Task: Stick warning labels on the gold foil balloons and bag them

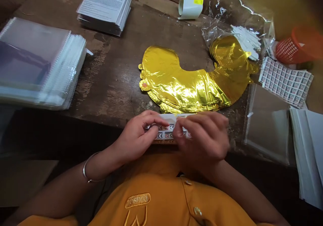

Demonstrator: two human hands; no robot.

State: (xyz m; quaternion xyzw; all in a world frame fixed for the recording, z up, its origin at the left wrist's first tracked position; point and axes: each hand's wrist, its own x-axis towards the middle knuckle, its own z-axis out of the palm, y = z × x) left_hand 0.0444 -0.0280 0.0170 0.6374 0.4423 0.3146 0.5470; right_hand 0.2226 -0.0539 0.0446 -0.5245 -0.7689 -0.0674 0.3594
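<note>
Currently, the left hand (137, 133), half-curled, touches a sheet (165, 136) of printed labels at the table's (113, 67) near edge. The right hand (205, 136), blurred, has bent fingers bunched over it; whether either pinches anything, I cannot tell. Just beyond lie stacked gold foils (189, 84), glossy, crinkled, curved.

Printed cards (103, 7) are stacked on the surface (113, 74) at eleven o'clock; clear sleeves (47, 57) are piled at ten. A white roll (189, 8) is set at one, and a red basket (290, 49) is seen at two.
</note>
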